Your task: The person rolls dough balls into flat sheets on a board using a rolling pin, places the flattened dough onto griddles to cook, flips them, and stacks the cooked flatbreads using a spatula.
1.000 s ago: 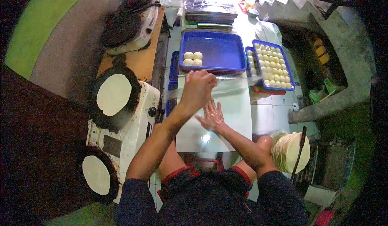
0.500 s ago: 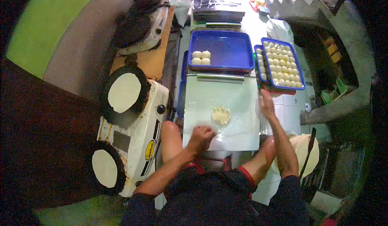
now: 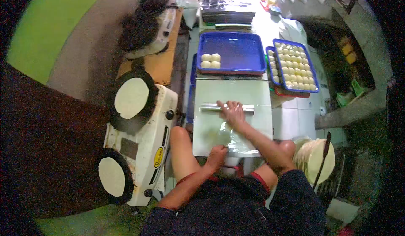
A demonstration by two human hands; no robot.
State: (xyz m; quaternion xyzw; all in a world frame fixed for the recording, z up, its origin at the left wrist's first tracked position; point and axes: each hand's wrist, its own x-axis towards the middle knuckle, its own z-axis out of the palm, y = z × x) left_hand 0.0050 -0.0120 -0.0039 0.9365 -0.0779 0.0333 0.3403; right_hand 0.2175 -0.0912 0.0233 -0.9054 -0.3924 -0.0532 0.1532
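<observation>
My right hand lies over a metal rolling pin, fingers wrapped on its middle. The pin rests crosswise on a pale board between my knees. Clear, shiny plastic sheet covers the near part of the board. Under it is a pale dough round, mostly lost in glare and behind my right forearm. Down at the board's front edge, my left hand is closed, its fingertips pinching the sheet's near edge.
Beyond the board sits a blue tray with several dough balls. Another blue tray at right is filled with them. On my left, a two-burner stove carries pans with flatbreads. A flatbread stack stands by my right knee.
My right hand has moved from the board's right side onto the rolling pin, which has come from the far edge toward me. My left hand has dropped to the front edge.
</observation>
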